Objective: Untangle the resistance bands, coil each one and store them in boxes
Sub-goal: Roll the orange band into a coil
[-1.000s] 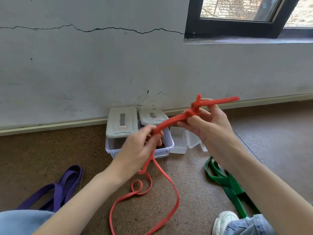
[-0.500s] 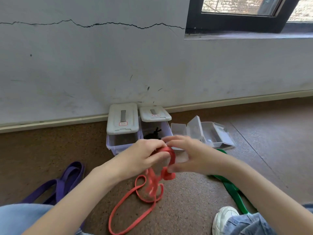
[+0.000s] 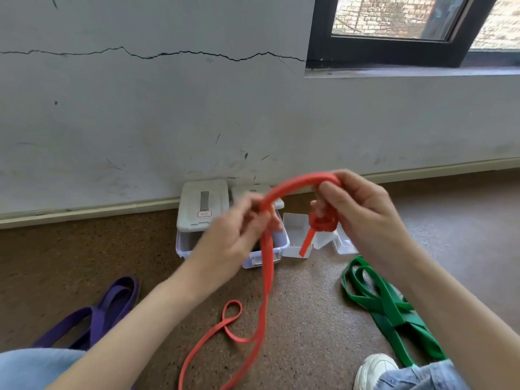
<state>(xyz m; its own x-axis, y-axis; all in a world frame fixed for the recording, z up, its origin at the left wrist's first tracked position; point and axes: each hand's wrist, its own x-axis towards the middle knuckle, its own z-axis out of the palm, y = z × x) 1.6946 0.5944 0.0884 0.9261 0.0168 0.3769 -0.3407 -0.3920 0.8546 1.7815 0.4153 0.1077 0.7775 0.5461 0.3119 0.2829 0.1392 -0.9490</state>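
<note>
The red band (image 3: 266, 266) looks light, soft and stretchy, best taken just beside its coil, where the right hand (image 3: 363, 212) pinches it while the blurred left hand (image 3: 233, 237) grips the trailing strap.

No text can be read anywhere. The white lid (image 3: 203, 204) of the left storage box carries a small red-bordered label (image 3: 204, 213). Its print is too blurred to make out.

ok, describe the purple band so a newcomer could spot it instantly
Start at the cracked wall and drop to the brown floor at lower left. The purple band lies there in flat folds, left of the left hand. It is the only purple one; the red is held, the green lies right.
</note>
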